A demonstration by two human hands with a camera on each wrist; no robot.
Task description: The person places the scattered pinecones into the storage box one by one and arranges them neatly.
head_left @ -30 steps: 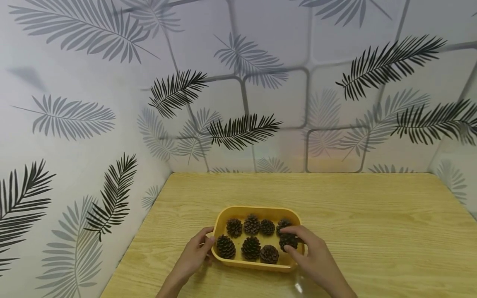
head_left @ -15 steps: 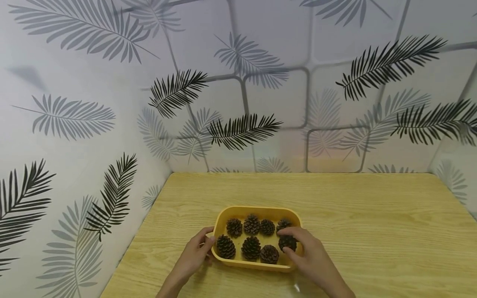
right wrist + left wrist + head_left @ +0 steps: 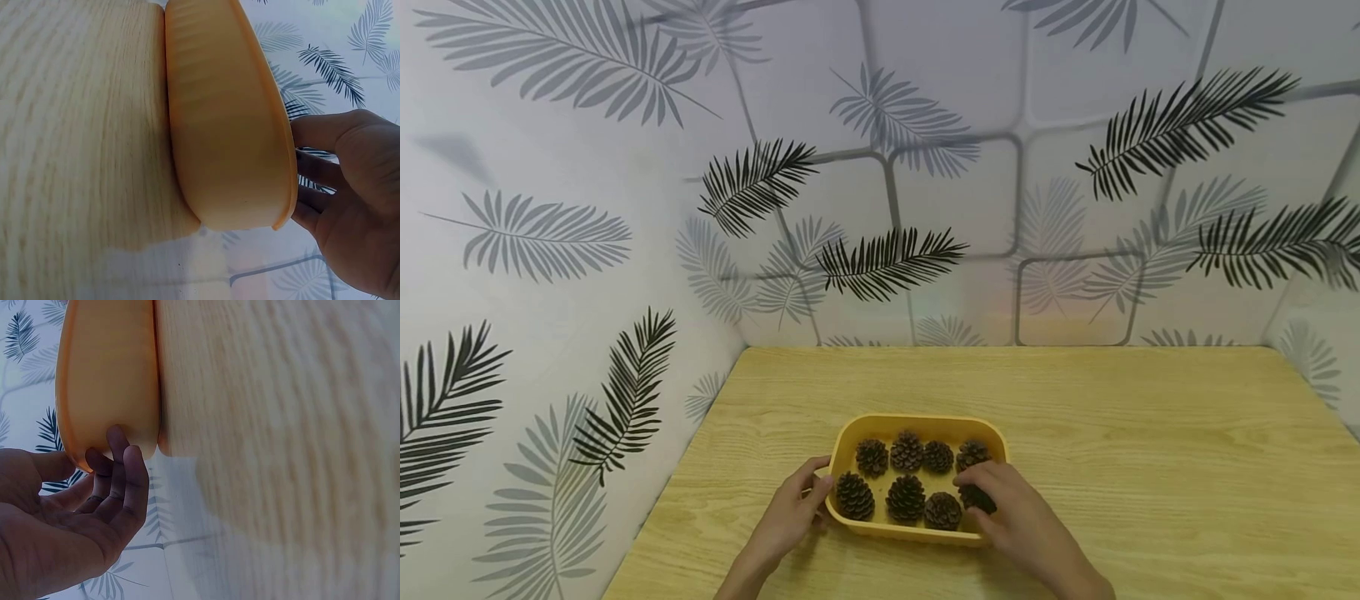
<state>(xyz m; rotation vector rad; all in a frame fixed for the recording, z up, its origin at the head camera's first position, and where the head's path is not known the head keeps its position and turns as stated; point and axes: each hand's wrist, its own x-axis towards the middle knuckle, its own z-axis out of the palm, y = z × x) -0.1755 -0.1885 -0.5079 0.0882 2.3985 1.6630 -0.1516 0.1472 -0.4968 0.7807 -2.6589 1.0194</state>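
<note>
A yellow-orange plastic tray [image 3: 917, 533] holds several brown pine cones in two rows. My left hand [image 3: 786, 512] grips the tray's left end, thumb at the rim; in the left wrist view its fingers [image 3: 132, 481] touch the outer wall. My right hand [image 3: 1026, 521] reaches over the tray's right end and holds a pine cone [image 3: 976, 497] in the near right corner between thumb and fingers, partly hiding it. Just behind sits another pine cone [image 3: 972, 453]. In the right wrist view the tray wall [image 3: 228, 125] hides the right fingertips.
Beside the held cone, the near row has a rounder pine cone [image 3: 942, 511] and two more to its left. The tray stands on a wood-grain table [image 3: 1112, 433]. Behind and to the left rise walls [image 3: 955, 200] with a leaf pattern.
My right hand has shifted slightly left and toward me, and its pine cone has moved a little nearer the tray's front corner. The left hand and tray have stayed put.
</note>
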